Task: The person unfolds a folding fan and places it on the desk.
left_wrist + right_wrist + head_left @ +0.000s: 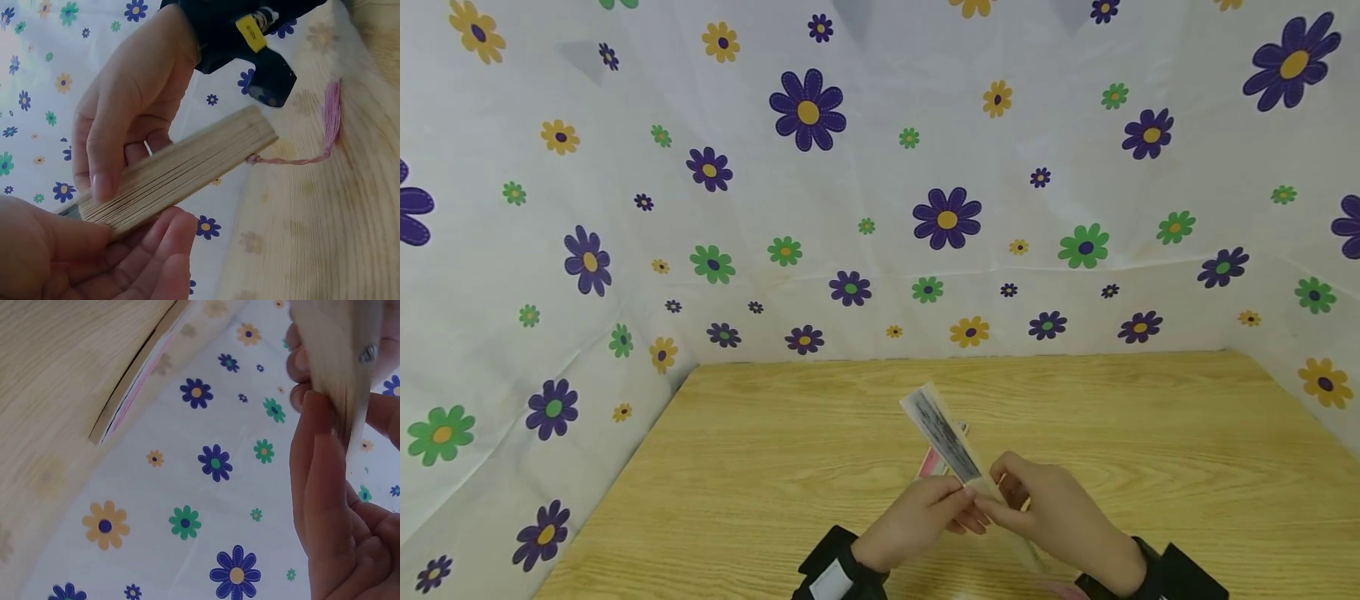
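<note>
Over the table I hold a folded hand fan, its pale wooden ribs packed together and dark grey-patterned leaf toward the far end. My left hand grips the fan near its middle, thumb on top and fingers beneath. Thumb and fingertips of my right hand pinch the ribs close beside the left thumb. From the ribs' near end a pink tassel hangs on a twisted cord in the left wrist view. A metal rivet shows at the rib end in the right wrist view.
A second folded fan, with wooden edges and a pink and white leaf, lies on the wood-grain table beyond my hands. White cloth with printed flowers stands behind the table and along both sides.
</note>
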{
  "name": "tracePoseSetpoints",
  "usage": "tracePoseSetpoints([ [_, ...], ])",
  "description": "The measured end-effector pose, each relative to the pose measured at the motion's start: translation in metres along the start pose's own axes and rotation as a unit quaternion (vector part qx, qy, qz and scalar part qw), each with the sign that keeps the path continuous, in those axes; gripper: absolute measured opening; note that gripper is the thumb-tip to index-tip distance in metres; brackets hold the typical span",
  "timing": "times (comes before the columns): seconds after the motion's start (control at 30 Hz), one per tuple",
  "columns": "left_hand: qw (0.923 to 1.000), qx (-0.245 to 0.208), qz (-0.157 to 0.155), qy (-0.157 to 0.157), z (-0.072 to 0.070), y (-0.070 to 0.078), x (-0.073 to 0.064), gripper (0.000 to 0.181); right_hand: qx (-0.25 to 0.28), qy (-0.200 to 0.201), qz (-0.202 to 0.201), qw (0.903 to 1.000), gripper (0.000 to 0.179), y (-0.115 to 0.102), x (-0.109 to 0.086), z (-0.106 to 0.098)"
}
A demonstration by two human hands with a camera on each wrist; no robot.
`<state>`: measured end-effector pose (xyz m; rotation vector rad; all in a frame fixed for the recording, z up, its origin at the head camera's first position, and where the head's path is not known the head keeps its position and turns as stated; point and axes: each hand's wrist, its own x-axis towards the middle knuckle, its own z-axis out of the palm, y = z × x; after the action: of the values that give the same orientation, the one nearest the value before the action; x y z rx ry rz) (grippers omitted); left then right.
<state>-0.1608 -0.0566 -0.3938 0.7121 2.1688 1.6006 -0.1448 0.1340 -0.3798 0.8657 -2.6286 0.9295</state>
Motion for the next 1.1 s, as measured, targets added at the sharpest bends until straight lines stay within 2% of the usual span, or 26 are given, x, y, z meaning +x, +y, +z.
tracePoseSetpoints([
  [0.1, 0.9998, -0.014, -0.003, 0.010, -0.0006, 0.0001, -0.0001, 0.033, 0.059, -0.022, 0.022, 0.9978, 0.019, 0.0018, 0.0010, 0.0000],
  [0.23, 0.9994, -0.028, -0.005, 0.019, 0.0019, -0.0027, 0.0018, 0.030, 0.087, -0.037, 0.060, 0.9937, 0.022, 0.0012, 0.0019, 0.0041],
  [0.43, 0.9994, -0.025, 0.005, 0.023, 0.0037, -0.0055, 0.0035, 0.030, 0.086, -0.014, 0.084, 0.9927, 0.027, -0.0001, 0.0015, 0.0092],
  [0.67, 0.9993, -0.017, -0.007, 0.034, 0.0055, -0.0073, 0.0041, 0.028, 0.076, -0.005, 0.122, 0.9896, 0.033, -0.0015, -0.0001, 0.0092],
  [0.87, 0.9992, -0.011, -0.017, 0.035, 0.0069, -0.0066, 0.0038, 0.028, 0.073, -0.015, 0.131, 0.9886, 0.034, -0.0012, 0.0000, 0.0093],
  [1.1, 0.9990, -0.015, -0.018, 0.039, 0.0059, -0.0035, 0.0030, 0.028, 0.062, 0.003, 0.137, 0.9887, 0.033, -0.0012, -0.0001, 0.0088],
])
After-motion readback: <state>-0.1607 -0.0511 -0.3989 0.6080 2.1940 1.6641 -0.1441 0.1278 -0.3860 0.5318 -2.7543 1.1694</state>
